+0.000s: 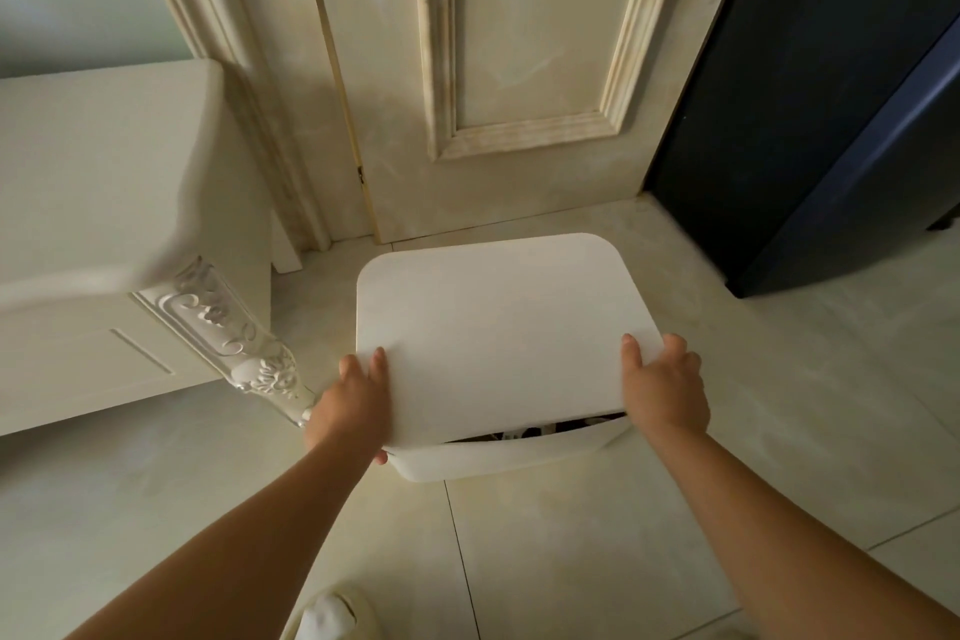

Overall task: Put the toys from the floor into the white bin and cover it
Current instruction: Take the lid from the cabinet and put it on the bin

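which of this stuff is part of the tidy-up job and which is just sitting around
Part of the job: white lid, white bin, toys glimpsed through the gap, left hand, right hand.

Just there: door, white cabinet, dark cabinet.

Lid, centre: smooth matt white plastic, as is the white bin beneath it. Floor, 6 o'clock: pale glazed tile, faintly glossy, with thin dark joints; door, 12 o'clock: cream painted wood with worn moulding. Cabinet, 9 o'clock: satin off-white paint with glossy embossed scrollwork; panel, 2 o'clock: dark blue, matt.
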`<state>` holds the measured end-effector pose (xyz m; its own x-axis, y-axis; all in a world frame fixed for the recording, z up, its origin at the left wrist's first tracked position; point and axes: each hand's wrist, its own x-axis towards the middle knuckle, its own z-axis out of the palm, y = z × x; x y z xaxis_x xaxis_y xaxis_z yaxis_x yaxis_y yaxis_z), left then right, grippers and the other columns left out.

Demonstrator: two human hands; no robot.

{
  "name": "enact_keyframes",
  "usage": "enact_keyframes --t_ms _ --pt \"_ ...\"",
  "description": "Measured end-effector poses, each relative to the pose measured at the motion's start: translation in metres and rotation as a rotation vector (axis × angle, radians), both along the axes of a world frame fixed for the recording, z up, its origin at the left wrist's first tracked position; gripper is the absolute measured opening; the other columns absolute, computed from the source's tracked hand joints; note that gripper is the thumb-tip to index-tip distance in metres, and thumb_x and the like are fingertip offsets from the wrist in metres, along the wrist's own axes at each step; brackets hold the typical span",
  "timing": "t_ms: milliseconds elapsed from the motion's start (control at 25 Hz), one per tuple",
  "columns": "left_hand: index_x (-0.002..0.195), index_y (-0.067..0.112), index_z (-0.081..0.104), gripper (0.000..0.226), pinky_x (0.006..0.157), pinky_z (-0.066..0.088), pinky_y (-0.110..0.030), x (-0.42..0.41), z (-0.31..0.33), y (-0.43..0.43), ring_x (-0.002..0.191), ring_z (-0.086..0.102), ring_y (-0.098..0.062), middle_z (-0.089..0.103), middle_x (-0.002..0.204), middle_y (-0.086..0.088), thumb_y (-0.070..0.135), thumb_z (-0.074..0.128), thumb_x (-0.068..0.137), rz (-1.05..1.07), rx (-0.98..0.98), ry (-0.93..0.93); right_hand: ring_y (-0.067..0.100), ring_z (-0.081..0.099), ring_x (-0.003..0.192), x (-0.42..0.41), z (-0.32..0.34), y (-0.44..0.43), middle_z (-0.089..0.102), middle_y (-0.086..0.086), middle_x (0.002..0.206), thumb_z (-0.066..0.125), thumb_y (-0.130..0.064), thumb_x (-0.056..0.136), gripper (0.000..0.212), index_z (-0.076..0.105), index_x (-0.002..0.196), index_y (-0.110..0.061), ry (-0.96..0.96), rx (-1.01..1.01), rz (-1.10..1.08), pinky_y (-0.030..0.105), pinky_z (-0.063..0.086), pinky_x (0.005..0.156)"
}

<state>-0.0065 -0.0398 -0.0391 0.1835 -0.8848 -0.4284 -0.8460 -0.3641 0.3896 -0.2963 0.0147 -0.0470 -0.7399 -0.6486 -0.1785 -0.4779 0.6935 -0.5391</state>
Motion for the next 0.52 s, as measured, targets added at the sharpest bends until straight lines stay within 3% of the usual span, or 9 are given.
enact_keyframes --t_ms 120,280,400,520 --pt "0.123 0.017 0.041 0.041 0.054 0.034 -0.034 -0.002 -0.006 -0.003 0.042 0.060 -0.023 0.050 0.073 -0.005 0.044 0.022 0.099 0.022 -0.068 -0.013 0.042 0.055 0.105 -0.001 -0.006 -0.004 0.045 0.019 0.129 0.029 -0.057 0.096 0.060 0.026 0.144 -0.021 0.012 0.052 0.034 0.044 0.050 0.080" --pt "0.124 0.017 0.039 0.042 0.068 0.054 -0.040 0.003 -0.008 -0.008 0.049 0.062 -0.027 0.048 0.076 -0.006 0.047 0.025 0.098 0.023 -0.071 0.053 0.039 0.059 0.097 -0.010 -0.006 -0.004 0.048 0.016 0.124 0.029 -0.063 0.091 0.061 0.024 0.142 -0.029 -0.068 0.064 0.090 0.052 0.057 0.076" --pt "0.125 0.019 0.040 0.054 0.052 0.058 -0.040 0.004 0.000 0.004 0.062 0.066 -0.034 0.054 0.092 -0.013 0.061 0.023 0.094 0.113 -0.081 0.225 0.033 0.061 0.092 -0.007 -0.013 0.013 0.054 0.010 0.119 0.039 -0.066 0.082 0.062 0.035 0.134 -0.032 -0.186 -0.052 0.063 0.051 0.059 0.067" --pt "0.131 0.022 0.038 0.058 0.044 0.055 -0.034 0.002 0.010 0.016 0.063 0.070 -0.035 0.058 0.099 -0.014 0.065 0.029 0.092 0.273 -0.004 0.441 0.029 0.059 0.093 -0.006 -0.001 0.015 0.054 0.005 0.119 0.049 -0.052 0.090 0.055 0.037 0.138 -0.031 -0.347 -0.137 -0.003 0.042 0.060 0.056"
